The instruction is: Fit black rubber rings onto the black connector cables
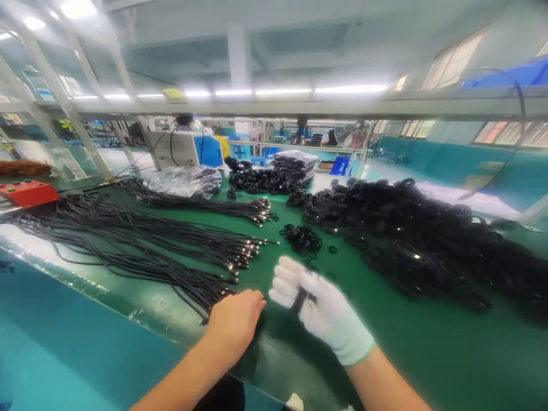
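My left hand [237, 319], bare, is closed at the front edge of the bench beside the metal-tipped ends of the black cables [201, 282]. Its fingertips are turned away, so whatever they pinch is hidden. My right hand [319, 311] wears a white glove and is closed around a short black strap [298, 301], which shows between thumb and fingers. Several bundles of these cables lie side by side to the left, connectors toward the middle. Just beyond the glove is a small heap of black rings [303, 238].
A large mound of black coiled cables [398, 228] covers the right side. Behind are another coil pile [269, 180], clear plastic bags [184, 181] and a white-and-blue machine [186, 149]. A red button box [29, 194] sits far left. A shelf beam [274, 107] crosses above.
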### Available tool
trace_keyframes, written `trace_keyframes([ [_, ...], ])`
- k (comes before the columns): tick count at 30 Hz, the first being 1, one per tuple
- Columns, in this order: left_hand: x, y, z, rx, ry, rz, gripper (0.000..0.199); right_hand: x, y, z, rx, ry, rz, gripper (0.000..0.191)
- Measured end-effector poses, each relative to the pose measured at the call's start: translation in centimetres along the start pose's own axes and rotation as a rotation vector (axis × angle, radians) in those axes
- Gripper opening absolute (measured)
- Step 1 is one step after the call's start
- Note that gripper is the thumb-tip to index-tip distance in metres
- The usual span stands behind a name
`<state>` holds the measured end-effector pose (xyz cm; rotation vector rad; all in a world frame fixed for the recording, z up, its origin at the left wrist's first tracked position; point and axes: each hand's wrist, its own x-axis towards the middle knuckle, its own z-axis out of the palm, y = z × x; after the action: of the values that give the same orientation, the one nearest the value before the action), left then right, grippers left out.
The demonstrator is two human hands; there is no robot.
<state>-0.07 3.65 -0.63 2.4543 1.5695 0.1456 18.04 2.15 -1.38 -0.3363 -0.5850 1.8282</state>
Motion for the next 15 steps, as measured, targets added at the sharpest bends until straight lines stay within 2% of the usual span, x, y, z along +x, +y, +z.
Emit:
trace_keyframes([
  [2,-1.1,1.6,0.3,0.098,0.011,0.023,0.029,0.0,-0.3,-0.4,-0.041,0.062,-0.016,0.033],
  [5,-2.1,3.2,0.6,0.129,0.063,0.129,0.026,0.0,-0.3,-0.5,-0.092,0.116,-0.02,0.035],
  [9,-2.3,3.1,0.6,0.139,0.227,0.324,0.021,-0.1,0.3,0.0,-0.159,0.131,0.014,0.039],
  [12,-1.7,2.0,-0.9,0.219,0.364,0.549,0.019,-0.1,1.1,0.7,-0.27,0.114,0.059,0.032],
  [15,-0.6,0.8,-3.8,0.28,0.343,0.758,0.017,-0.1,1.8,1.4,-0.321,-0.035,0.134,0.016],
])
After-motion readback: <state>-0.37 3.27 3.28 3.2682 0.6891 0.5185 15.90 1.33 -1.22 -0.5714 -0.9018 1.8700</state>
